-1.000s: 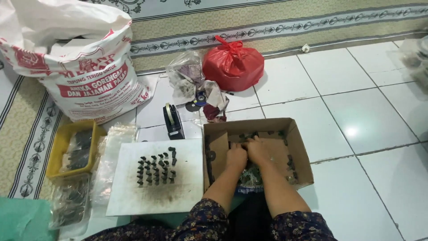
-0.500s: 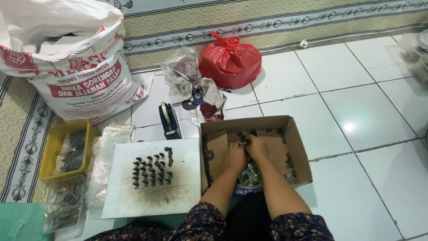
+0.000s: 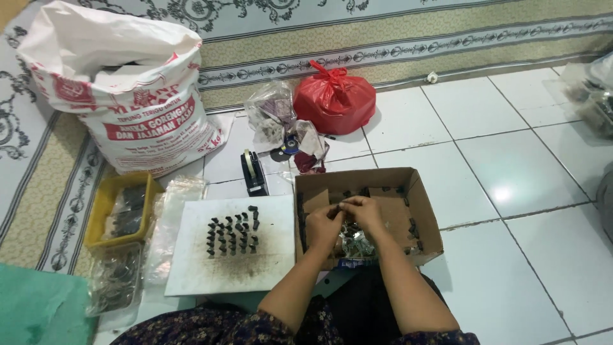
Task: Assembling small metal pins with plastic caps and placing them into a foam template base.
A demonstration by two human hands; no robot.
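— Two hands, both over the cardboard box [image 3: 421, 211] at centre frame. Left hand [image 3: 322, 225] and right hand [image 3: 364, 214] close together, fingertips pinched on one small dark piece [image 3: 336, 209] between them.

— Feel of that piece?

— Probably light and stiff, judging by the look: small, dark, hard-edged, like the loose ones scattered along the box floor. Easily lost from a loose pinch, so best taken by the ends with fingertips, not the palm. Unlikely fragile, though too small to tell for sure.

— And the clear bag under the hands?

— Crinkled plastic bag [image 3: 354, 246] low in the box, just below the hands; soft, slippery, apt to shift. Contents unclear.

— Pose of the arms?

— Both forearms up from the bottom edge of the frame, converging toward the box. Wrists slightly bent down, fingers curled inward, neither hand spread. Left hand slightly lower and nearer the box's left wall; right hand just beside it, touching or nearly so.

— Anything alongside?

— White board [image 3: 191, 268] left of the box, with rows of dark pieces [image 3: 233, 235] standing on it. Tape dispenser [image 3: 253, 172] above the board. Yellow tray [image 3: 102, 217] at far left, big printed sack [image 3: 128, 96] at upper left, red bag [image 3: 335, 96] at upper centre. All on the tiled floor [image 3: 511, 166].
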